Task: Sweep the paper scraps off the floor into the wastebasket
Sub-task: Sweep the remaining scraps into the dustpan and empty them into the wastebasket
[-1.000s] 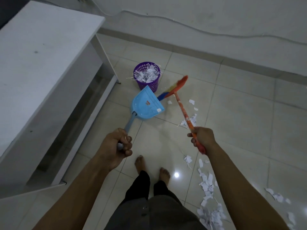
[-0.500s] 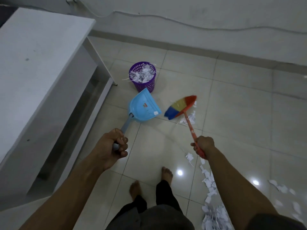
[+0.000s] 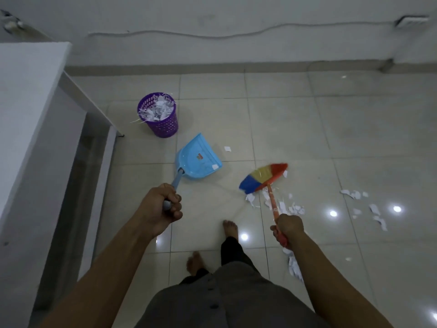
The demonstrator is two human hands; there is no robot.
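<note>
My left hand (image 3: 159, 209) grips the grey handle of a light blue dustpan (image 3: 198, 160), which sits on the tiled floor with one or two white scraps inside. My right hand (image 3: 287, 227) grips the orange handle of a small broom (image 3: 262, 177) with blue, yellow and red bristles resting on the floor. White paper scraps (image 3: 287, 205) lie just right of the broom head, and more scraps (image 3: 369, 207) are scattered further right. One lone scrap (image 3: 227, 148) lies beyond the dustpan. The purple wastebasket (image 3: 160, 116), full of paper, stands at the back left.
A white desk (image 3: 28, 114) fills the left side, its leg close to the wastebasket. A wall with a trailing cable (image 3: 212, 35) closes the back. My bare feet (image 3: 230, 227) stand between the two tools. More scraps (image 3: 294, 266) lie by my right arm.
The view has shifted back and to the right. The dustpan and broom have come further from the wastebasket, with the broom head now lowered among the scraps on the right.
</note>
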